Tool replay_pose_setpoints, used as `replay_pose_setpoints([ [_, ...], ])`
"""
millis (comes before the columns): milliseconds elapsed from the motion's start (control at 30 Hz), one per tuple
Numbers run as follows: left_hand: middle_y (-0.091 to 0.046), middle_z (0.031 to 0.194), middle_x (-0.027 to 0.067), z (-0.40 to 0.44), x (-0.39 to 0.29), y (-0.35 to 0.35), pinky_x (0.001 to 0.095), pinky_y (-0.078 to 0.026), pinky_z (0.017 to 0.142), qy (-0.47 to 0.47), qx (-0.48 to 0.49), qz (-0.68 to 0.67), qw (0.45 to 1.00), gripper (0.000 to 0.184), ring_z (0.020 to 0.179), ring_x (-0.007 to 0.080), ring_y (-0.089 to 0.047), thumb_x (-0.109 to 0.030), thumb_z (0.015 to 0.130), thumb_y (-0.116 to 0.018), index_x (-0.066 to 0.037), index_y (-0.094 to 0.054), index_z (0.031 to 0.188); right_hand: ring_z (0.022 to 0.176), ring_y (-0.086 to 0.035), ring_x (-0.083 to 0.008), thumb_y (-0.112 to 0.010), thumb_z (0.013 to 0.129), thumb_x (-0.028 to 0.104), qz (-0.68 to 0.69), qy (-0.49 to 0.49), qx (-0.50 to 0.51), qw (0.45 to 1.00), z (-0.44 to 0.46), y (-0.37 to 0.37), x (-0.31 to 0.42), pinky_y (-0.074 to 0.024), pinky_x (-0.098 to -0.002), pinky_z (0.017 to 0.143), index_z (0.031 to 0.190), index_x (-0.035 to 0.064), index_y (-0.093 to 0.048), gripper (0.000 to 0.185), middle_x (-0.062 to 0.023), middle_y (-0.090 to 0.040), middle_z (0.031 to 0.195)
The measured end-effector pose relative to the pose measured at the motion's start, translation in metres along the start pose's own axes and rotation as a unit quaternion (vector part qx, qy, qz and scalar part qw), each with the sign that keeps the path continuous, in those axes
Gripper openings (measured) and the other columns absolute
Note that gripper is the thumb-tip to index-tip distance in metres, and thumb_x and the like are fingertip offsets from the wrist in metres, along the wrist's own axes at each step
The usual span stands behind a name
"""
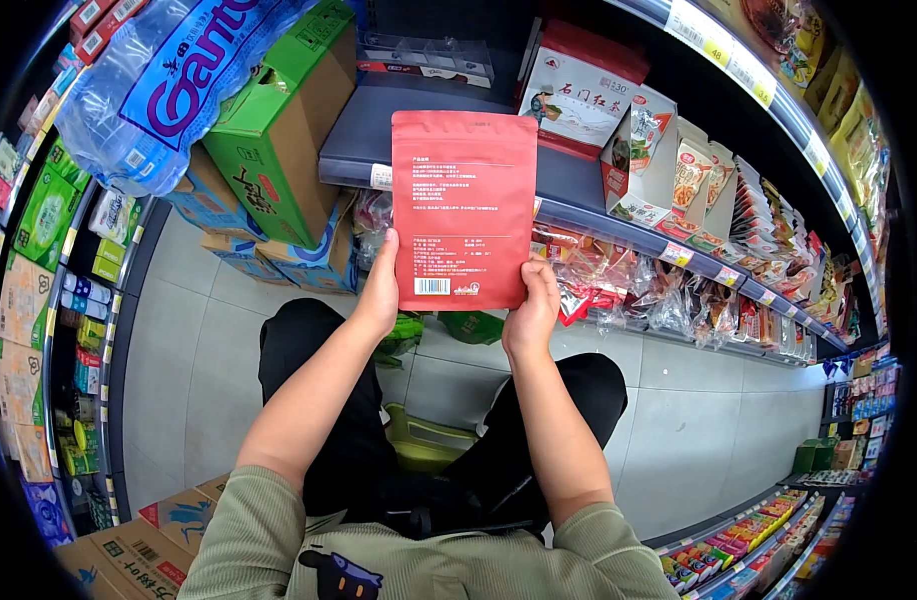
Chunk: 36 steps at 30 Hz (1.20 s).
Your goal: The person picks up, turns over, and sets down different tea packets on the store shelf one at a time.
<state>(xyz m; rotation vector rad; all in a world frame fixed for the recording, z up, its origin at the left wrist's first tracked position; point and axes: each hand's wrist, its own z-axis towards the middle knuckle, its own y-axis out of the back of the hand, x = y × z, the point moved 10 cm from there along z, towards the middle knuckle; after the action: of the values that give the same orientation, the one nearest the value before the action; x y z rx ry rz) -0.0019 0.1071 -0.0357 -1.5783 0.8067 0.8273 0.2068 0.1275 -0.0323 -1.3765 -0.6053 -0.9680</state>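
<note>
Red, matte and flat, a rectangular pouch (466,215) with white print is at twelve o'clock, its lower side edges grasped by the fingers of the left hand (382,288) and right hand (532,310). It partly hides a grey shelf (367,125). A white-and-red box (579,100) sits at one, glossy plastic packets (691,172) at two, a green-and-brown cardboard carton (289,140) at ten-thirty. Smooth pale tiles (179,390) floor the shop aisle.

Head view: a wide-angle lens looks forward and down from above the ribbed sage-green fabric shirt (459,565) at six o'clock, facing a rectangular red pouch (466,222) close by towards twelve, with dark-grey metal shelving (369,130) farther off from eleven to three.
</note>
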Motion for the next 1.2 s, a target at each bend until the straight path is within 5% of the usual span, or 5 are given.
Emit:
replay_pose_setpoints([
  [767, -0.048, 0.127, 0.0097, -0.002, -0.002, -0.002, 0.0303, -0.035, 0.097, 0.006, -0.010, 0.007, 1.000, 0.057, 0.115, 0.0167, -0.047, -0.046, 0.095, -0.030, -0.001, -0.040, 0.128, 0.099, -0.045, -0.0159, -0.050, 0.082, 0.004, 0.007, -0.015, -0.012, 1.000, -0.001, -0.001, 0.001, -0.0313, -0.0289, 0.092, 0.074, 0.0022, -0.052, 0.009, -0.0057, -0.052, 0.100],
  [1200, -0.049, 0.126, 0.0098, -0.002, -0.002, -0.003, 0.0297, -0.036, 0.096, 0.000, 0.000, 0.001, 1.000, 0.054, 0.113, 0.0158, -0.048, -0.044, 0.095, -0.032, 0.000, -0.041, 0.127, 0.091, -0.051, -0.0124, -0.049, 0.087, 0.011, 0.005, -0.022, -0.025, 0.999, 0.000, 0.007, -0.010, -0.0366, -0.0267, 0.086, 0.083, 0.0050, -0.054, 0.009, -0.0039, -0.058, 0.095],
])
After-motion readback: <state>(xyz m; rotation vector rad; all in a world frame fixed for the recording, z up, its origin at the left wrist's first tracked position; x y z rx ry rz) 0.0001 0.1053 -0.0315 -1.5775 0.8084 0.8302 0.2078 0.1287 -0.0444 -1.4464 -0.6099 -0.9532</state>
